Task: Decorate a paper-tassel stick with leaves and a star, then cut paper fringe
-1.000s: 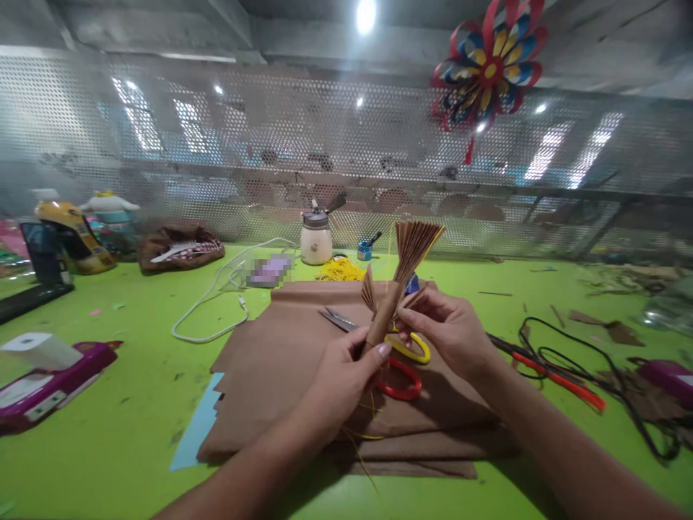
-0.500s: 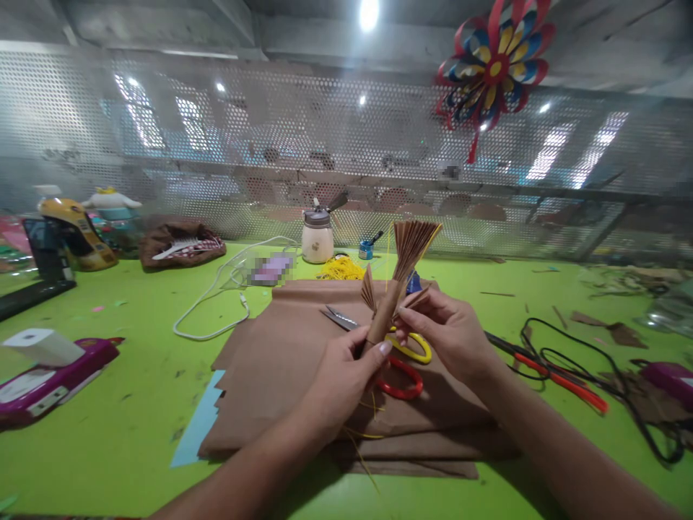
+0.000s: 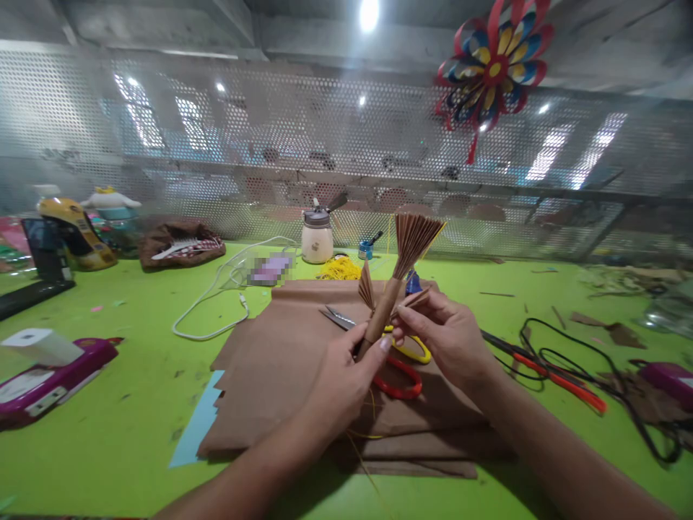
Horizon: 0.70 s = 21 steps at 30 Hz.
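Note:
My left hand [image 3: 338, 383] is closed round the lower end of a brown rolled-paper craft piece [image 3: 385, 307], thumb pressed on its front. The piece leans to the right, and a pleated fan [image 3: 416, 242] with yellow string at its edges spreads from its top. A small pleated paper wing [image 3: 367, 289] sticks out on its left. With its fingertips, my right hand [image 3: 455, 339] pinches the small right paper wing [image 3: 416, 298], partly hidden by the fingers. Beneath both hands lie scissors [image 3: 414, 391] with red and yellow handles, on stacked brown paper [image 3: 271, 390].
Behind the paper are yellow string [image 3: 341, 269], a white jar [image 3: 317, 242] and a small blue pot [image 3: 366, 250]. A white cable [image 3: 187, 336] and purple power strip [image 3: 92, 354] lie left. To the right is an orange-handled tool [image 3: 574, 386] with a black cord.
The craft piece has turned slightly, its top fan spreading wider and facing me more. Both hands keep their hold, nearly in the same place.

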{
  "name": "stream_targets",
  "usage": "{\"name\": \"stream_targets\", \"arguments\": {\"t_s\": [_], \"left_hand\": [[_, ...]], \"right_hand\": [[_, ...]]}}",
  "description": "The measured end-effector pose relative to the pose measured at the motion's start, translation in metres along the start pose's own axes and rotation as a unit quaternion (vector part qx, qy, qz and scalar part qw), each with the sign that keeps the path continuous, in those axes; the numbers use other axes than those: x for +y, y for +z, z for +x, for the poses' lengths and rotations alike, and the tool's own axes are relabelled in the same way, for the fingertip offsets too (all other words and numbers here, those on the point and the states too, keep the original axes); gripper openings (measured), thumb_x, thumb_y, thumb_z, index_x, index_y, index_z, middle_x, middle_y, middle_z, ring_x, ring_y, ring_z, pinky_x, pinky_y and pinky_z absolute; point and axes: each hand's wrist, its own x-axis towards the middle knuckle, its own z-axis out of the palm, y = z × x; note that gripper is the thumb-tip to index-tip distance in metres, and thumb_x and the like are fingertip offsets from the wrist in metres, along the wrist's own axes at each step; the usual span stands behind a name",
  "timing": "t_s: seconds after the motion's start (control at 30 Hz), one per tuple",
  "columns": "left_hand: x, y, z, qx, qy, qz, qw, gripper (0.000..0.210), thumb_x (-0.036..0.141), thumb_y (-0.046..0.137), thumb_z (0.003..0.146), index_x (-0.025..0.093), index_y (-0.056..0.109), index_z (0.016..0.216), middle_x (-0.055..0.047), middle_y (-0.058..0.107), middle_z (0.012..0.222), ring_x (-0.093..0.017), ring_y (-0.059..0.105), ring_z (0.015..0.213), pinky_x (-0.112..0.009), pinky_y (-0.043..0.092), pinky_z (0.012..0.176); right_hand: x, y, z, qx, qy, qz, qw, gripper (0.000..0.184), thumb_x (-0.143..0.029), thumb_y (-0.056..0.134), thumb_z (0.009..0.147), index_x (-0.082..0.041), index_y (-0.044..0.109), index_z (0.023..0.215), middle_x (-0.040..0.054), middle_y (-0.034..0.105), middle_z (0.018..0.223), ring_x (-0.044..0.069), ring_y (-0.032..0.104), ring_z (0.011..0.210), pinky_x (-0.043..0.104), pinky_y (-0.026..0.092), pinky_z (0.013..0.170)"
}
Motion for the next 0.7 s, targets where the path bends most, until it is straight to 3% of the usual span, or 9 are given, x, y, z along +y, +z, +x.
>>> {"name": "stream_targets", "arguments": {"t_s": [0.23, 0.7], "left_hand": [[-0.0001, -0.0032, -0.0012, 0.011, 0.022, 0.074, 0.997, 0.041, 0.042, 0.045, 0.086, 0.012, 0.059, 0.11, -0.005, 0.058, 0.078, -0.015, 0.052, 0.071, -0.024, 0.043, 0.065], [-0.0001, -0.0027, -0.0018, 0.018, 0.013, 0.063, 0.998, 0.042, 0.044, 0.048, 0.084, 0.013, 0.06, 0.11, -0.002, 0.056, 0.072, -0.012, 0.048, 0.064, -0.021, 0.039, 0.059]], "right_hand": [[0.002, 0.0014, -0.0013, 0.01, 0.018, 0.031, 0.999, 0.012, -0.028, 0.066, 0.076, -0.02, 0.063, 0.084, 0.0021, 0.066, 0.076, 0.014, 0.063, 0.066, 0.03, 0.053, 0.064], [0.0004, 0.0046, -0.0021, 0.029, 0.044, 0.051, 0.997, 0.016, -0.031, 0.068, 0.073, -0.02, 0.063, 0.083, 0.0024, 0.067, 0.075, 0.015, 0.063, 0.065, 0.03, 0.055, 0.062]]}}
